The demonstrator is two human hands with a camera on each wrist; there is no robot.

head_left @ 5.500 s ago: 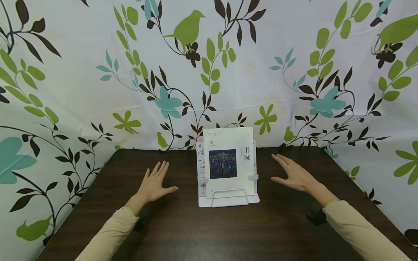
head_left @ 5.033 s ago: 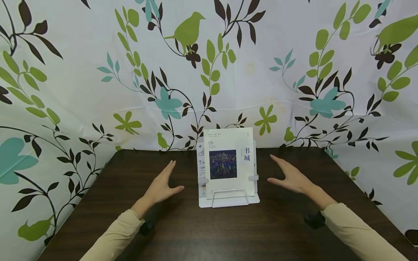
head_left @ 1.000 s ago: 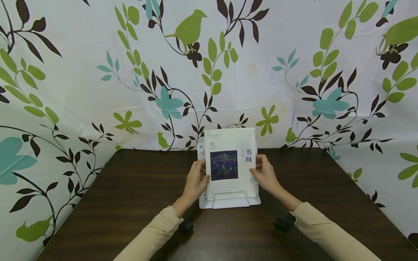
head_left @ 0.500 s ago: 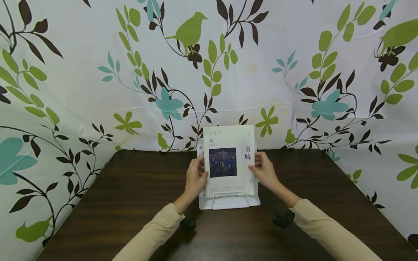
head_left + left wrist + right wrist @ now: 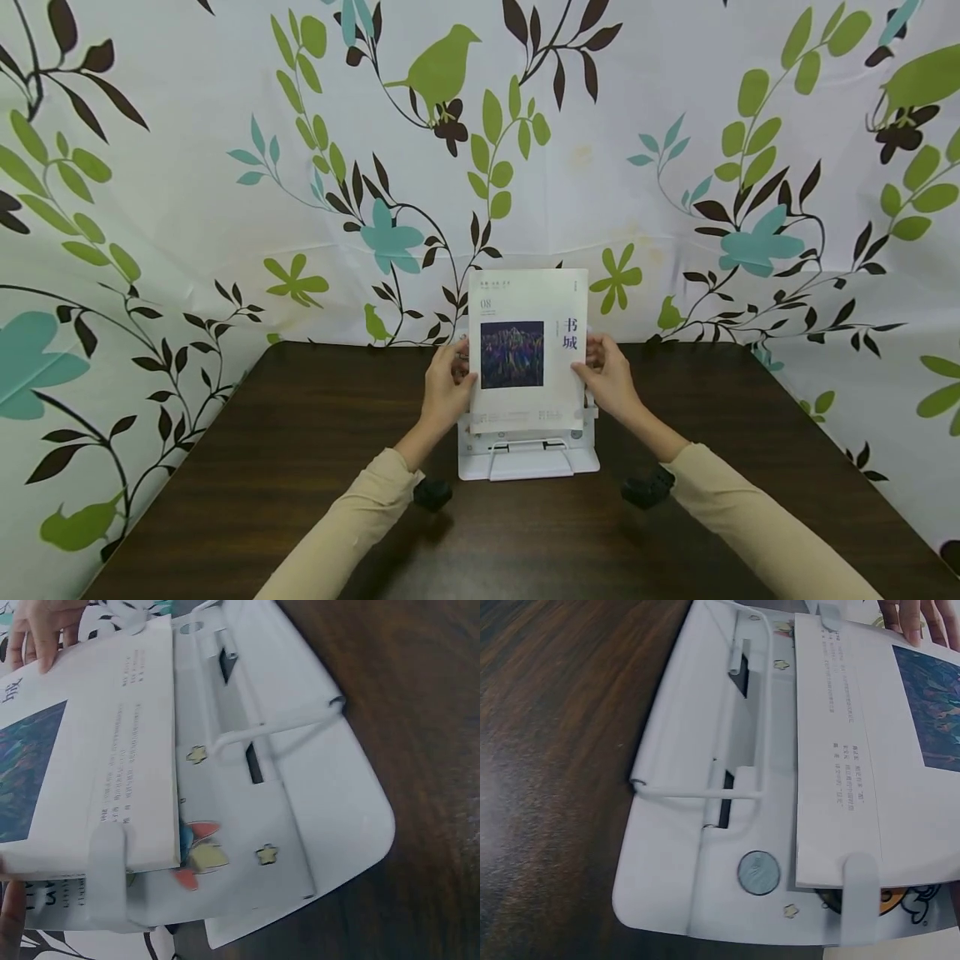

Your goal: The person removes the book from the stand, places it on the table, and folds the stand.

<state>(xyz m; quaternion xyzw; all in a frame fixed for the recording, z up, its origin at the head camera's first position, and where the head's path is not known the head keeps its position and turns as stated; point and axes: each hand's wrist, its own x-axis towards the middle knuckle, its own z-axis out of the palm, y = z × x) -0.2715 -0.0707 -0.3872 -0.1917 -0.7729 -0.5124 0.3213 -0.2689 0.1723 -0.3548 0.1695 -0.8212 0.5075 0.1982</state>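
Note:
A white book [image 5: 517,408] with a dark square picture on its cover stands upright in front of a white book stand [image 5: 528,465]. My left hand [image 5: 447,390] pinches its left edge, thumb on the cover and fingers behind. On the opposite edge, my right hand [image 5: 611,382] holds it the same way. The book's bottom edge is above the stand's wire rest [image 5: 761,712], with a gap between them. Side clips of the stand, one white clip [image 5: 107,877] in the left wrist view and another clip [image 5: 860,900] in the right, overlap the cover's lower part.
The stand's back panel [image 5: 759,871] carries printed cartoon pictures. Everything rests on a dark wooden table [image 5: 315,433]. Behind it hangs a white cloth [image 5: 562,192] patterned with leaves and birds. Black wrist devices [image 5: 432,494] sit under both forearms.
Both hands came inward from the sides and took hold of the book's edges. Over the last second the book has risen with them, baring more of the stand's lower panel.

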